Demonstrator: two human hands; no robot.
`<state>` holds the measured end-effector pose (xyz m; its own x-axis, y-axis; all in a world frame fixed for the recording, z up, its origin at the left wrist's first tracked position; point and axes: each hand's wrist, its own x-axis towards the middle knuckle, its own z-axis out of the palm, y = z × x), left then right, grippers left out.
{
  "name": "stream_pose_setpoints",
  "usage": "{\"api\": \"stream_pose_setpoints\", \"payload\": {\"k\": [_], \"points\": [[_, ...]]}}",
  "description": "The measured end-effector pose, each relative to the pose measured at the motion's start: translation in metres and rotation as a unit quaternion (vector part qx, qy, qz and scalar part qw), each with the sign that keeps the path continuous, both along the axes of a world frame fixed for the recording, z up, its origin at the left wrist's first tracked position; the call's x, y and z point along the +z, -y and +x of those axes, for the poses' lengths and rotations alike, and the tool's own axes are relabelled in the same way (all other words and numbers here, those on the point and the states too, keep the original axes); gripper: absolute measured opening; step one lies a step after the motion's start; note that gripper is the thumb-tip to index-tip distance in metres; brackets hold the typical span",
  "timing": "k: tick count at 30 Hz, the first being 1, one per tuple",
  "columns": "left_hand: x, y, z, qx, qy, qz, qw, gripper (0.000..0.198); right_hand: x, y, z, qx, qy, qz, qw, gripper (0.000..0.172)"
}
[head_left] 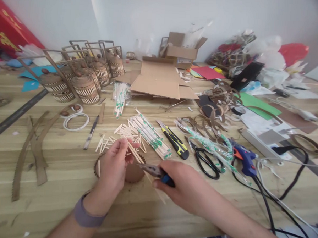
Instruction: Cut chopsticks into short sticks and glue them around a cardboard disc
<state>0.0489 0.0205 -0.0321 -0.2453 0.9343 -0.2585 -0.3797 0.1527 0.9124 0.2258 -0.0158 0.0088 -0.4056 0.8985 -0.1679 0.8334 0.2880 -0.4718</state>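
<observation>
My left hand (116, 161) is closed around a pair of pale wooden chopsticks (135, 152) slanting down to the right. My right hand (183, 184) grips blue-and-black handled pliers (152, 169), their jaws at the chopsticks just right of my left fingers. Whether the jaws are fully closed is too blurred to tell. Beneath the hands lies a round brown cardboard disc (135, 172), partly hidden by my left hand. Short cut stick pieces (117, 140) lie scattered behind my left hand. Beside them rest wrapped chopsticks (150, 134) in clear and green packaging.
A yellow-black utility knife (175, 140), black scissors (204, 162) and a blue glue gun (244, 159) with cables lie to the right. Several small basket-like models (84, 86) stand at back left. A flattened carton (158, 80) and curled brown strips (221, 104) lie farther back.
</observation>
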Motion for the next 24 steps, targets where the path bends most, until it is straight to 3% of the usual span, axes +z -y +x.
{"api": "stream_pose_setpoints", "payload": {"k": [4, 12, 16, 20, 24], "points": [[-0.002, 0.001, 0.002, -0.007, -0.003, 0.007, 1.000, 0.048, -0.010, -0.006, -0.016, 0.028, -0.035, -0.013, 0.999, 0.018], [-0.006, 0.000, 0.001, -0.018, -0.004, 0.002, 1.000, 0.043, -0.019, -0.018, -0.015, 0.041, -0.077, -0.052, 0.995, 0.017], [-0.009, -0.002, 0.000, -0.003, -0.005, 0.010, 1.000, 0.044, -0.020, -0.023, -0.009, 0.007, -0.023, -0.039, 0.999, 0.019], [-0.012, -0.001, -0.004, 0.014, -0.104, 0.038, 0.994, 0.045, -0.020, -0.030, -0.001, -0.040, 0.013, -0.029, 0.999, 0.020], [-0.011, 0.003, -0.003, -0.036, -0.139, 0.038, 0.989, 0.045, -0.019, -0.036, 0.006, -0.067, -0.065, -0.022, 0.995, 0.021]]}}
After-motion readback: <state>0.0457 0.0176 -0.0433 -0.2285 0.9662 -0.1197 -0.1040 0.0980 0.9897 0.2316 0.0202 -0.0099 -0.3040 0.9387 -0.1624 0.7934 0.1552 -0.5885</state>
